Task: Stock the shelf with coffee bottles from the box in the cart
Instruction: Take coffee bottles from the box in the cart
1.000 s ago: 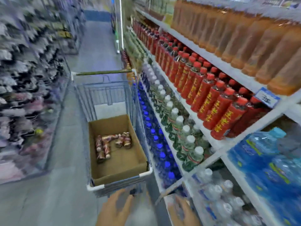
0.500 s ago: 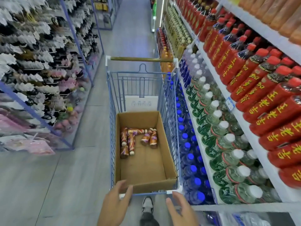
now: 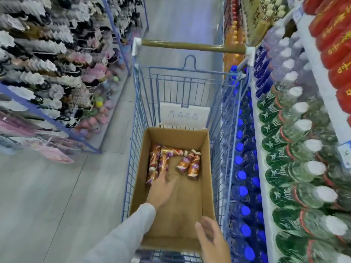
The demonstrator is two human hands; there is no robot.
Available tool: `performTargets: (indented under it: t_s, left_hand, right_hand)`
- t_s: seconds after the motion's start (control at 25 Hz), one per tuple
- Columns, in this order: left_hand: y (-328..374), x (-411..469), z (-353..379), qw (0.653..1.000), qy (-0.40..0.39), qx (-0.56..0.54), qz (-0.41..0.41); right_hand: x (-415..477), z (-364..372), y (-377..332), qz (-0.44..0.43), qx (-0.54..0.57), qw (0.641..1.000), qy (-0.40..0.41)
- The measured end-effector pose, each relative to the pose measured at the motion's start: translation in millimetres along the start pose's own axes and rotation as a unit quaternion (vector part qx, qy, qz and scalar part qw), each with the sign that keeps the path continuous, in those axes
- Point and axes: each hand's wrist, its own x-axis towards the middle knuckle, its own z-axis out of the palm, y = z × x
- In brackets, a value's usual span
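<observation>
The left hand (image 3: 161, 188), in a pale grey sleeve, reaches down into the open brown cardboard box (image 3: 206, 168) that sits in the blue wire shopping cart (image 3: 140, 103). Its fingers are spread and loose, closed on nothing, with the fingertips at or just touching the base end of the nearest small brown-and-purple plastic coffee bottles (image 3: 158, 164). These lie on their sides at the far end of the box, ahead of the left hand: a cluster straight beyond its fingertips, one lying crosswise behind that cluster, and two more (image 3: 190, 165) ahead and to its right. The right hand (image 3: 212, 242) hovers open and empty above the box's near right corner.

The bottles look small, rigid and light, probably easy to lift one-handed, perhaps two at once. Their glossy shrink sleeves may be slippery, and lying loose they could roll when nudged. The best hold is likely around the mid-body, fingers over the top and thumb beneath, rather than at the narrow cream cap end. The drinks shelf (image 3: 266, 196) stands just to the right of the right hand.
</observation>
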Motion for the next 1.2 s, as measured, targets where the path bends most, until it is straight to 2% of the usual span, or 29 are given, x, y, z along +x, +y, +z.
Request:
performTargets:
  t_s: [0.16,0.28,0.44,0.52,0.6,0.72,0.88,0.96,1.08,1.2]
  left_hand:
    - [24.9,107.6,45.1,0.998,0.001,0.07,-0.006]
    - [6.3,165.2,71.8,0.996,0.018,0.084,-0.003]
    - [-23.2,232.2,103.4,0.99,-0.028,0.135,0.035]
    - [-37.1,249.7,115.7,0.985,-0.062,0.155,0.034]
    - [-44.1,267.2,127.8,0.98,-0.09,0.179,0.0]
    - [-45.5,286.5,133.9,0.977,-0.107,0.185,-0.009]
    - [-42.0,256.3,107.3,0.991,-0.102,0.081,-0.012]
    - [-44.0,210.3,83.5,0.997,-0.071,-0.017,-0.036]
    - [-55.6,135.6,51.6,0.972,-0.056,-0.214,-0.085]
    - [-69.3,84.7,29.2,0.943,-0.027,-0.303,-0.133]
  right_hand:
    - [59.3,9.5,-20.1,0.035,0.027,0.999,0.012]
    - [89.8,20.1,-20.6,0.066,0.027,0.997,0.016]
    - [113.6,35.8,-7.1,0.08,0.047,0.994,0.059]
    - [120.0,40.5,0.3,0.101,0.049,0.993,0.047]
    - [125.3,43.4,2.8,0.119,0.048,0.992,0.018]
    - [129.9,49.9,7.1,0.129,0.029,0.991,-0.005]
    - [148.8,59.6,-10.0,0.106,0.006,0.994,0.014]
    - [185.8,71.7,-22.1,0.061,-0.061,0.996,0.005]
    - [266.2,100.6,-40.9,0.042,-0.127,0.99,0.035]
    - [349.0,134.1,-49.3,0.057,-0.132,0.988,0.049]
